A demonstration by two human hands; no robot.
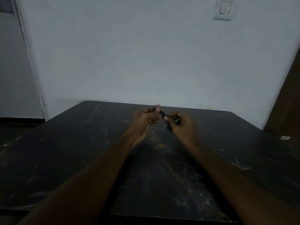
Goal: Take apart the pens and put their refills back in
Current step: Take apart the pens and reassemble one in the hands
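Dark marbled table (81,151) with pale veins. A small white object (285,138) sits by its right edge, too small to identify. Light switch (222,9) on the wall behind, brown door (290,95) far right. Pen (161,112), dark with blue ends, is held above the table's far half. Left hand (145,118) pinches one end and right hand (181,125) pinches the other. Fingers hide much of the barrel.
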